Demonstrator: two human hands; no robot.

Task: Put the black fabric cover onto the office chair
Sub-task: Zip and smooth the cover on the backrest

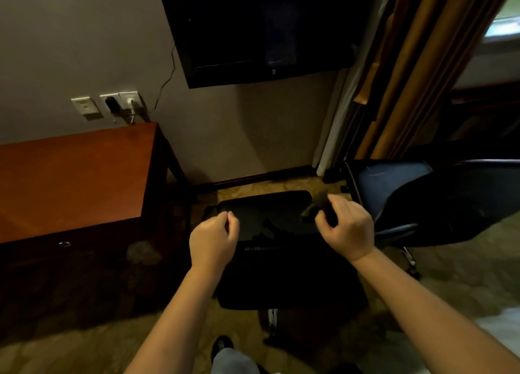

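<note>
Head view: left hand [212, 240] and right hand [347, 229] are raised side by side over the chair [287, 283]. The right hand's fingers are curled round a bunched corner of the cover [270, 219], gripping it. The left hand's fingers are curled, thumb against forefinger, at the cover's opposite edge; whether fabric is pinched there cannot be told. The cover spans the chair back between and ahead of both hands. A desk [70, 176] stands left of the left hand.
</note>
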